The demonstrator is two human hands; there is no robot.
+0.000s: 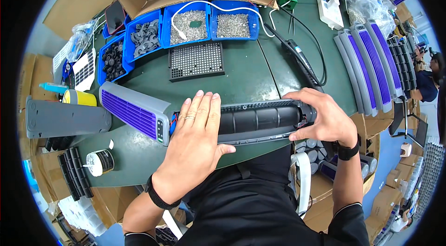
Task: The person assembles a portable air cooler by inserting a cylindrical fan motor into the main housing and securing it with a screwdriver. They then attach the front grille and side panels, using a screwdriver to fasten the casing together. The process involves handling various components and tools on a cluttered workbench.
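A long grey fan housing (260,139) lies across the near edge of the green table, its inside facing up. In it sits a black ribbed fan roller (260,119). My left hand (193,137) rests flat over the housing's left end, fingers stretched out and thumb apart, hiding what lies beneath. With thumb and fingers on opposite sides, my right hand (327,116) grips the right end. A grey cover with a purple grille (130,111) lies at an angle beside my left hand; red and blue wires (173,123) show between them.
Blue bins (234,35) of screws and dark parts line the back, below a carton (195,2) of blue-and-grey parts. Before them lies a black perforated tray (196,62). A corded electric screwdriver (297,58) lies behind my right hand. Purple-grilled covers (367,67) stand right; a white tub (100,162) stands left.
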